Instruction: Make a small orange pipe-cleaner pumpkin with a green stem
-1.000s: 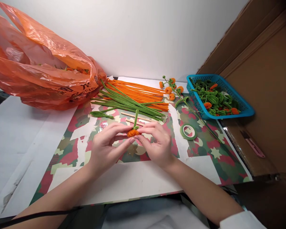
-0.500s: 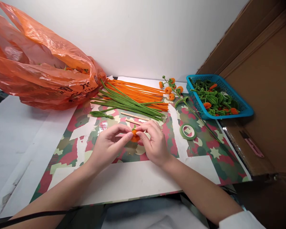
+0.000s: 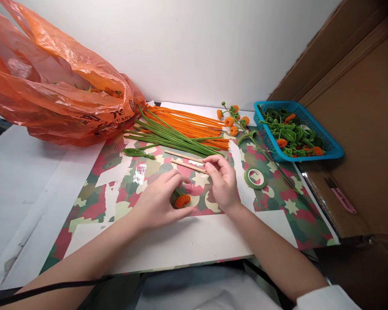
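Note:
My left hand rests low over the patterned sheet, thumb and fingers spread. Within its curve lies a small orange fuzzy flower head with some green behind it, partly hidden by the hand. My right hand has thumb and index finger closed at the right end of the upper thin wooden stick. Just below, a second wooden stick lies nearly parallel. Beyond the sticks are a bundle of green pipe cleaners and many orange pipe cleaners. A green fuzzy leaf piece is to the left.
An orange plastic bag bulges at the back left. To the right are a roll of green tape, a stem with orange flowers and a blue basket of leaves and flowers. A pink cutter lies by the cardboard.
The orange flower head, earlier pinched between both hands, is now low beside my spread left hand. My right hand has moved right and up to the stick ends.

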